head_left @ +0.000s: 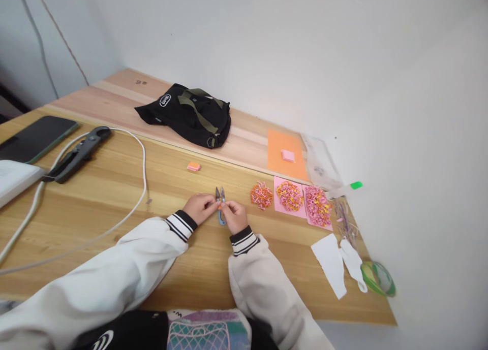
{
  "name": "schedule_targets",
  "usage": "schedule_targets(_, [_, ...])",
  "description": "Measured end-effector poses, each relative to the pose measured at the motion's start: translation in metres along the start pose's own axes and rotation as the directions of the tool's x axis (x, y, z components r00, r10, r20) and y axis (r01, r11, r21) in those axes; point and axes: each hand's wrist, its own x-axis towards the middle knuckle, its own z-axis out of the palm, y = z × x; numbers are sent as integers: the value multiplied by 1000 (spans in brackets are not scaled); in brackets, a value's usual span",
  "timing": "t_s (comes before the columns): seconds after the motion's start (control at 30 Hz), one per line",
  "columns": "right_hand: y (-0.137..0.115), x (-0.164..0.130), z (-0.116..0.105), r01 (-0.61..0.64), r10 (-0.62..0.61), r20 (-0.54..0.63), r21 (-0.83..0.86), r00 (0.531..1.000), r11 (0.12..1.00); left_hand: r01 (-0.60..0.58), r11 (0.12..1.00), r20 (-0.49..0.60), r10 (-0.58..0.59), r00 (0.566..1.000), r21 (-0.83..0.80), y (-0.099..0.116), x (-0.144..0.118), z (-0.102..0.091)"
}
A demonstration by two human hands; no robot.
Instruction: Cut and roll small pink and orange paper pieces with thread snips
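**Hands at Thread Snips, Counter Centre**

White walls meet at a corner behind a wooden counter (114,187). Item count: one pair of thread snips (220,203), three heaps of pink-orange paper bits (290,196), one orange sheet (286,157), one black bag (188,114), one phone (36,136), two white paper pieces (339,261).

The snips lie at counter centre, blades pointing to 12 o'clock. Left hand (200,208) sits at 9 o'clock of the snips, fingers pinched narrow on a small orange bit. Right hand (234,217) sits at 4 o'clock, grip closed on the snips' handle. Both forearms rest on the counter, sleeves white, cuffs striped.
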Motion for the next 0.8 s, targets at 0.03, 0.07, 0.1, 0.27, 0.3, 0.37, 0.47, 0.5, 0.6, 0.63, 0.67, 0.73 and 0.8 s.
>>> schedule_targets(0.03, [0,0,0,2,-2,2,-4,1000,1000,-24,999,-3,24,1000,36,0,0,0])
schedule_targets(0.07, [1,0,0,4,-4,4,-10,1000,1000,-51,995,-3,52,999,81,0,0,-1])
schedule_targets(0.1, [1,0,0,7,-7,6,-20,1000,1000,-80,988,-2,81,997,133,1,0,-2])
schedule_targets(0.27, [2,0,0,38,-37,8,-97,999,995,-174,922,-7,188,982,344,4,-1,-6])
schedule_targets(0.3, [2,0,0,45,-44,9,-106,999,993,-183,915,-12,200,980,359,5,-2,-6])
schedule_targets(0.37, [3,0,0,57,-56,9,-117,998,991,-187,913,-21,209,978,362,7,-2,-7])
schedule_targets(0.47, [3,0,0,56,-55,12,-109,998,992,-150,943,-52,172,984,296,7,-1,-7])
schedule_targets(0.5, [3,0,0,51,-51,10,-99,999,994,-125,960,-65,145,987,250,7,-1,-7])
schedule_targets(0.6, [1,0,0,27,-27,-4,-49,1000,998,-8,999,-110,12,994,32,3,0,-8])
schedule_targets(0.63, [0,0,0,19,-19,-7,-27,1000,999,38,998,-120,-44,992,-55,2,1,-8])
schedule_targets(0.67, [-1,0,0,11,-11,-5,-5,1000,1000,78,987,-122,-95,988,-139,0,2,-8])
schedule_targets(0.73, [-3,0,0,0,0,3,41,1000,999,131,952,-104,-165,981,-277,-2,2,-8])
schedule_targets(0.8, [-4,1,-1,1,-2,10,80,1000,997,150,915,-75,-192,979,-375,-3,3,-8])
